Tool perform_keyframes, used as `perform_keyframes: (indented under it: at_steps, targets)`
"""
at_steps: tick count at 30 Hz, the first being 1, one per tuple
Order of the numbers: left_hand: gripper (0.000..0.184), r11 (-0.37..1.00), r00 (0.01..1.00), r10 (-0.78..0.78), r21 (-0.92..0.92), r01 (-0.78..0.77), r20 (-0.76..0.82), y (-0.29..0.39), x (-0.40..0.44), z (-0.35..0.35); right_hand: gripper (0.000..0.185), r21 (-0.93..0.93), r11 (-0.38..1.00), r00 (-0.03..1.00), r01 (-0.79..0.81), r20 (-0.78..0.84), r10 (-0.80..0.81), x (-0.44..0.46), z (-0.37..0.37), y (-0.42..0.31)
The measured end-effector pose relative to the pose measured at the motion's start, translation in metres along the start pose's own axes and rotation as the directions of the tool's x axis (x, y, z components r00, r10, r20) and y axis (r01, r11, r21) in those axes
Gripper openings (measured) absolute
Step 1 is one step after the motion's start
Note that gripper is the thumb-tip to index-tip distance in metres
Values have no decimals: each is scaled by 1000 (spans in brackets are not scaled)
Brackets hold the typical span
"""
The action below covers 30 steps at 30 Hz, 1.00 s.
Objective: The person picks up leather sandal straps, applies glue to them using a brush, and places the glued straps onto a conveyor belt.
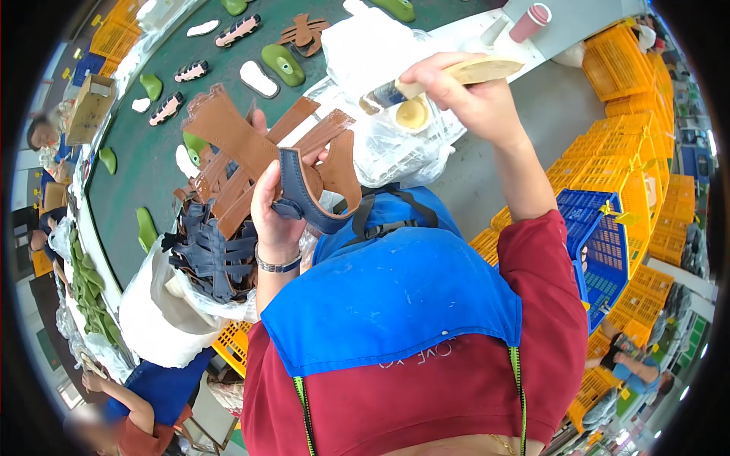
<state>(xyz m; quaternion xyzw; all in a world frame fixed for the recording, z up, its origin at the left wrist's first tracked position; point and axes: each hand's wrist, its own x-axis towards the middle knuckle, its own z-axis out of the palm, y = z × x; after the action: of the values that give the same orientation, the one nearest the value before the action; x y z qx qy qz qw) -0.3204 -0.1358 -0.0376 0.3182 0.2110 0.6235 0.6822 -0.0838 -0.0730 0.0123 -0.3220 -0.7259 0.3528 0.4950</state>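
Note:
My left hand (275, 216) is closed around a brown leather sandal upper (245, 140) with a navy strap (293, 182) on its near side. My right hand (475, 99) grips a brush (487, 70) by its pale wooden handle. The brush's dark end points left, just over a round container of yellowish stuff (412, 114) wrapped in clear plastic. Beneath the left hand lies a pile of navy strappy uppers (213, 247), with more brown straps beside it.
On the green conveyor belt (125, 186) lie green shoe lasts (283, 64), white insoles (259, 78) and strappy pieces. A pink cup (530, 23) stands at the far edge. Yellow crates (608, 148) and a blue crate (597, 251) are stacked at right. Other people work at left.

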Motion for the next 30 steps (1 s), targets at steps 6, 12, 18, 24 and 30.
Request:
perform_keyframes:
  at_steps: [6,12,18,24,30]
  targets:
    - [61,1000,1000,-5,27,5,15,5,0,7,16,234,968,991,-84,-80,106,-6,6,-13]
    - [56,996,998,-52,72,50,27,11,2,2,16,-266,963,907,48,-392,-154,-11,16,23]
    - [42,984,983,-168,44,171,-71,-10,18,-2,29,488,872,893,46,-412,183,-38,48,21]
    - [43,967,968,-247,70,245,32,-22,27,76,17,-203,972,756,117,-617,-220,-55,64,-7]
    - [39,802,816,-563,-154,578,129,-86,68,70,15,-490,868,580,81,-685,-440,-93,41,-26]
